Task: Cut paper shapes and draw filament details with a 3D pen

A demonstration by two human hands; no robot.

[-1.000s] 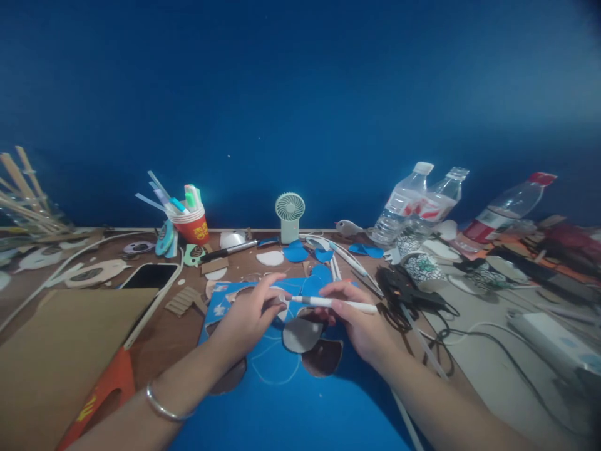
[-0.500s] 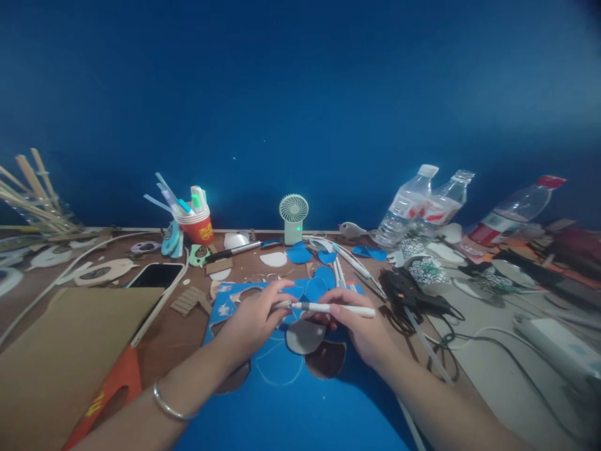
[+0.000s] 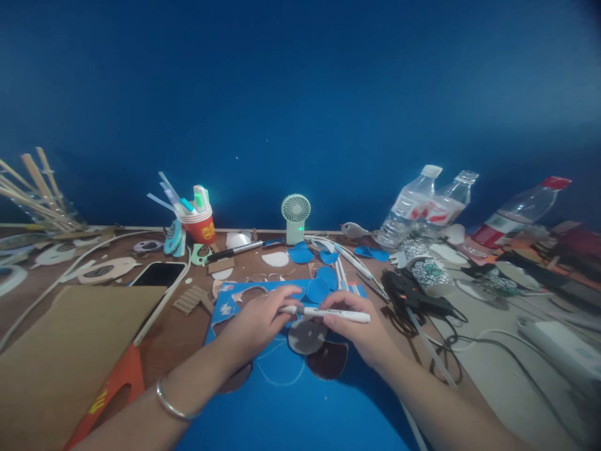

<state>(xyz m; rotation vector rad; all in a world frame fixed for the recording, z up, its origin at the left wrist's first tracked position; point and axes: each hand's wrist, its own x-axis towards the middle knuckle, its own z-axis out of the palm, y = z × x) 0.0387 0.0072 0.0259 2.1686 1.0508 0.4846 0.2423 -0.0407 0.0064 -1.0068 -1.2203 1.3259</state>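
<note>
A white marker [image 3: 345, 315] with a grey band lies level between my hands, above the blue board. My right hand [image 3: 354, 322] is closed around its body, thumb and fingers pinching it. My left hand [image 3: 263, 316] grips the capped end with its fingertips; its other fingers are partly hidden. Below the marker sits a grey round cutout [image 3: 306, 338], beside a dark round hole [image 3: 327, 361] in the blue board [image 3: 300, 419]. A pale curved outline is drawn on the board. Small blue discs [image 3: 318, 290] lie just beyond my hands.
A small fan [image 3: 295, 216] stands at the back. Left are a red paper cup of pens [image 3: 203, 227], a phone [image 3: 159, 274] and brown cardboard [image 3: 70, 351]. Right are plastic bottles [image 3: 408, 207], a black glue gun [image 3: 413, 294], cables and a white power strip [image 3: 561, 347].
The marker's cap and body, slightly apart before, have come together between my hands. The marker's right end has dipped and shifted a little left. The whole view has shifted slightly.
</note>
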